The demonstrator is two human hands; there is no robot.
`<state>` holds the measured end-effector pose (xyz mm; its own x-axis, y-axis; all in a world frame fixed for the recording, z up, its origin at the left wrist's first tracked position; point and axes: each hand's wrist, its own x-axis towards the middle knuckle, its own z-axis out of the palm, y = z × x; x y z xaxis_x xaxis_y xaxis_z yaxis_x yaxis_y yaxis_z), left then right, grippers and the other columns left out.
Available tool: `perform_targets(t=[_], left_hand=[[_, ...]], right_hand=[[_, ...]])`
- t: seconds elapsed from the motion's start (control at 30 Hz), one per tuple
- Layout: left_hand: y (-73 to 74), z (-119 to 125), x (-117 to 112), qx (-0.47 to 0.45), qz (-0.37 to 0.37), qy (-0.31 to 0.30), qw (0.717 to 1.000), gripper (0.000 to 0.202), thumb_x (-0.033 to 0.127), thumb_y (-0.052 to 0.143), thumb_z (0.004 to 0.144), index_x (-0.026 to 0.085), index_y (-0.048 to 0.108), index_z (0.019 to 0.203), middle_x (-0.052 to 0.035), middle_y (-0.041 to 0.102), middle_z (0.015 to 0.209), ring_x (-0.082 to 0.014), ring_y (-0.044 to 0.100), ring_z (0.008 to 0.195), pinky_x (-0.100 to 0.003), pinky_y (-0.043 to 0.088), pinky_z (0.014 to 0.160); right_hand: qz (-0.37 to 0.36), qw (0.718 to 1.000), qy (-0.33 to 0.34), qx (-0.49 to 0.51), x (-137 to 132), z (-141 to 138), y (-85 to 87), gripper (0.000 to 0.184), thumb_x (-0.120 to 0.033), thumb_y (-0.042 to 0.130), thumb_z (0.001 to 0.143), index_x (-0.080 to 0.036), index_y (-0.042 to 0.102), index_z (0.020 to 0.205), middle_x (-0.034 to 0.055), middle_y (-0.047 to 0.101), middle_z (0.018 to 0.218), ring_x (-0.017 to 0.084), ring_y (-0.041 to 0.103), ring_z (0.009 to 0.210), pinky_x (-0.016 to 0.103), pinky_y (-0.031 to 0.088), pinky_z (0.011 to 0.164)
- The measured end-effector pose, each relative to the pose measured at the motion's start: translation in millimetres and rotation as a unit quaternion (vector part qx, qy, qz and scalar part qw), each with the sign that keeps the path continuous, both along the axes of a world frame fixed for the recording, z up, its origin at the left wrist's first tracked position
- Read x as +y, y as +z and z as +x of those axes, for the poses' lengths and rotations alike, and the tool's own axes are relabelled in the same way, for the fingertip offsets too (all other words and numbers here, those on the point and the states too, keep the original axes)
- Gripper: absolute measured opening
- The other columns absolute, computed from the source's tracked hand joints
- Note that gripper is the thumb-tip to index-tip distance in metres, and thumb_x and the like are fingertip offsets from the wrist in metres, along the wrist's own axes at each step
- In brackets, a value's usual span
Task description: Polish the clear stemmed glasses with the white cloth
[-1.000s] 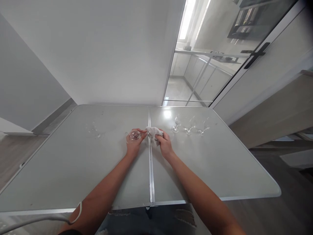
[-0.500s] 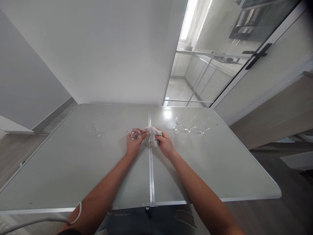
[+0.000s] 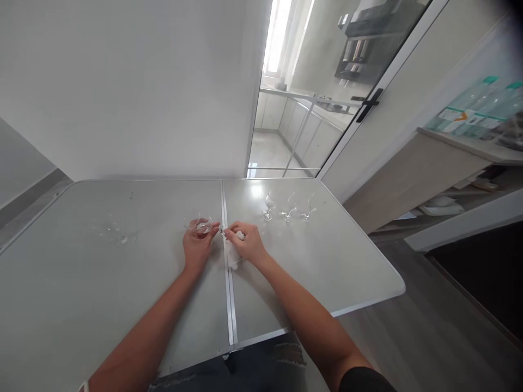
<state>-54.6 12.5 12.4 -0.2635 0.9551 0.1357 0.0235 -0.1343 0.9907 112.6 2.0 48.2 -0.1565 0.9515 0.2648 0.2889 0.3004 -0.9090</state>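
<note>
My left hand (image 3: 196, 246) is closed round a clear stemmed glass (image 3: 204, 225), which lies tilted sideways above the table's middle seam. Its bowl is at the left hand and its stem end points toward my right hand (image 3: 249, 244). Bunched in the closed right hand is a white cloth (image 3: 232, 257), part of it hanging below the fingers. The right fingertips are at the stem end of the glass; whether they touch the bare glass I cannot tell.
On the pale table (image 3: 318, 261), three stemmed glasses (image 3: 268, 207) stand at the back right. Other clear glassware (image 3: 122, 238), hard to make out, is on the left. A wall and a glass door (image 3: 281, 125) rise behind. Right of the table is a shelf (image 3: 453, 147) with bottles (image 3: 469, 111).
The view has turned right, bringing the bottles into sight. My right hand has shifted its hold on the cloth, which now hangs below the fingers instead of spreading over the stem.
</note>
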Motion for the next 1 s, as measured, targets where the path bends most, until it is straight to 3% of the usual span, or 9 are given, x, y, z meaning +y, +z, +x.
perform_targets(t=[0.07, 0.17, 0.27, 0.4, 0.67, 0.8, 0.9, 1.0], left_hand=[[1.3, 1.4, -1.6, 0.003, 0.004, -0.008, 1.000, 0.047, 0.042, 0.083, 0.075, 0.018, 0.065, 0.111, -0.0092, 0.078, 0.102, -0.0228, 0.077, 0.082, -0.033, 0.060, 0.074], [-2.5, 3.2, -2.4, -0.015, 0.005, -0.025, 1.000, 0.054, 0.042, 0.084, 0.073, 0.017, 0.069, 0.118, -0.0113, 0.077, 0.106, -0.0247, 0.076, 0.088, -0.035, 0.062, 0.077], [-10.0, 4.6, -3.0, -0.017, 0.015, -0.058, 0.998, 0.056, 0.042, 0.086, 0.070, 0.017, 0.073, 0.118, -0.0112, 0.077, 0.111, -0.0270, 0.075, 0.094, -0.038, 0.062, 0.083], [-17.0, 6.0, -4.2, 0.019, 0.032, -0.111, 0.993, 0.055, 0.042, 0.086, 0.071, 0.019, 0.075, 0.120, -0.0090, 0.078, 0.107, -0.0270, 0.075, 0.094, -0.042, 0.061, 0.091], [-17.1, 9.5, -3.3, -0.009, 0.017, -0.214, 0.977, 0.058, 0.043, 0.084, 0.074, 0.021, 0.072, 0.126, -0.0096, 0.076, 0.116, -0.0275, 0.072, 0.104, -0.045, 0.060, 0.095], [-12.2, 8.0, -2.9, -0.010, 0.014, -0.182, 0.983, 0.060, 0.044, 0.084, 0.074, 0.023, 0.069, 0.128, -0.0091, 0.076, 0.110, -0.0230, 0.072, 0.095, -0.043, 0.062, 0.089], [-6.7, 6.7, -4.1, -0.022, 0.006, -0.171, 0.985, 0.054, 0.048, 0.079, 0.079, 0.022, 0.069, 0.125, -0.0111, 0.075, 0.109, -0.0206, 0.071, 0.087, -0.036, 0.062, 0.075], [-1.3, 7.0, -6.2, -0.030, -0.004, -0.175, 0.984, 0.052, 0.052, 0.076, 0.080, 0.021, 0.069, 0.121, -0.0118, 0.074, 0.107, -0.0192, 0.070, 0.079, -0.033, 0.060, 0.067]], right_hand=[[0.010, 0.999, -0.005, -0.041, -1.0, -5.1, -4.5, 0.013, -0.029, 0.061, 0.087, -0.022, 0.068, 0.094, -0.0002, 0.073, 0.086, 0.015, 0.064, 0.075, 0.026, 0.048, 0.077], [0.011, 0.993, -0.030, -0.112, -1.5, -9.9, -14.3, 0.026, -0.031, 0.067, 0.084, -0.023, 0.067, 0.109, -0.0012, 0.073, 0.085, 0.015, 0.064, 0.070, 0.025, 0.047, 0.073], [0.012, 0.978, -0.067, -0.197, -2.3, -11.6, -20.3, 0.020, -0.033, 0.068, 0.085, -0.022, 0.071, 0.100, 0.0015, 0.073, 0.083, 0.017, 0.065, 0.071, 0.026, 0.045, 0.070], [-0.001, 0.961, -0.057, -0.271, -2.3, -6.0, -19.3, 0.015, -0.028, 0.063, 0.086, -0.023, 0.076, 0.091, 0.0036, 0.075, 0.080, 0.018, 0.067, 0.072, 0.025, 0.043, 0.067], [-0.014, 0.968, -0.015, -0.251, 6.3, 16.7, -14.1, 0.018, -0.029, 0.070, 0.080, -0.025, 0.079, 0.095, 0.0031, 0.078, 0.083, 0.020, 0.068, 0.072, 0.025, 0.045, 0.066], [-0.019, 0.974, 0.049, -0.220, 11.0, 42.3, 0.2, 0.009, -0.023, 0.067, 0.078, -0.019, 0.073, 0.072, -0.0018, 0.067, 0.062, 0.014, 0.058, 0.059, 0.024, 0.042, 0.061], [-0.064, 0.971, 0.147, -0.176, 14.4, 78.5, 15.8, 0.011, -0.029, 0.073, 0.073, -0.018, 0.072, 0.070, -0.0015, 0.069, 0.066, 0.014, 0.060, 0.065, 0.025, 0.046, 0.064], [-0.117, 0.973, 0.121, -0.156, 18.1, 117.2, 24.8, 0.018, -0.035, 0.076, 0.070, -0.018, 0.074, 0.074, 0.0026, 0.074, 0.076, 0.017, 0.064, 0.072, 0.028, 0.049, 0.070]])
